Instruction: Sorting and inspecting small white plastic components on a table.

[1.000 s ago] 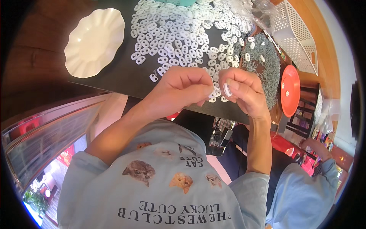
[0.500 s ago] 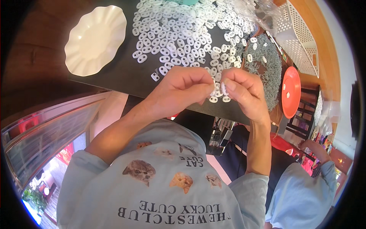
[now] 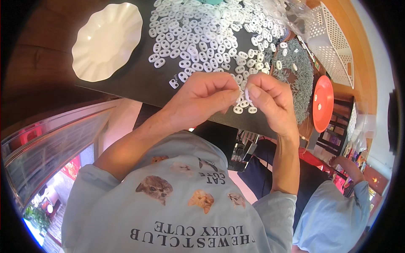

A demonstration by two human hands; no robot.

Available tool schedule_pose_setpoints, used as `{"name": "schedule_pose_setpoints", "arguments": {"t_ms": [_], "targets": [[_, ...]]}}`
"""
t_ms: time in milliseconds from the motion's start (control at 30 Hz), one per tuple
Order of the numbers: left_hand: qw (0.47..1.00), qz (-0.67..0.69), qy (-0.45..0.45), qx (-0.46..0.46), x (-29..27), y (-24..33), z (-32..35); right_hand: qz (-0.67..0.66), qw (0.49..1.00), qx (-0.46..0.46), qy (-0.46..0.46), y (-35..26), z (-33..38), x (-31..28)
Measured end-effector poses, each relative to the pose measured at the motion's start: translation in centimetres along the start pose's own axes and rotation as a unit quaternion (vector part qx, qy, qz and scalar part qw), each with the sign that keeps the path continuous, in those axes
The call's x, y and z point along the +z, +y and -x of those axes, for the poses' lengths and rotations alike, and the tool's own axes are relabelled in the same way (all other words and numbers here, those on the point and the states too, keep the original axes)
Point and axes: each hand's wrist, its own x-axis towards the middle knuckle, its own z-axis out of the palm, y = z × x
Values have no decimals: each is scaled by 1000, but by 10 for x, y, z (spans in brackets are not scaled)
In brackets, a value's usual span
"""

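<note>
Over the near edge of a dark table, my two hands meet close together with a narrow gap between their fingertips. My right hand (image 3: 273, 101) pinches a white two-hole oval cord lock (image 3: 247, 96) between thumb and fingers. Thumb and forefinger of my left hand (image 3: 206, 95) are pressed together just beside it; whatever they hold is too small or hidden to name. Many more white cord locks (image 3: 198, 42) are spread over the table beyond my hands, and a few lie under my fingertips.
At the far left stands a cream scalloped dish (image 3: 105, 42). To the right lie a tangled grey heap (image 3: 304, 84), a red plate (image 3: 322, 103) with a few white bits, and a white perforated basket (image 3: 331, 42). Another person's arm (image 3: 352, 168) shows at lower right.
Both hands stay at the same spot, fingertips still pinched. The cord lock in my right hand looks slightly turned. The view has shifted a little.
</note>
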Motion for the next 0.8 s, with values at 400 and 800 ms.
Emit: {"name": "schedule_pose_setpoints", "arguments": {"t_ms": [400, 800], "targets": [[999, 23, 39, -16, 7, 2, 1, 168, 978, -113, 57, 6, -1, 12], [994, 89, 56, -38, 4, -9, -1, 396, 898, -191, 24, 0, 3, 13]]}}
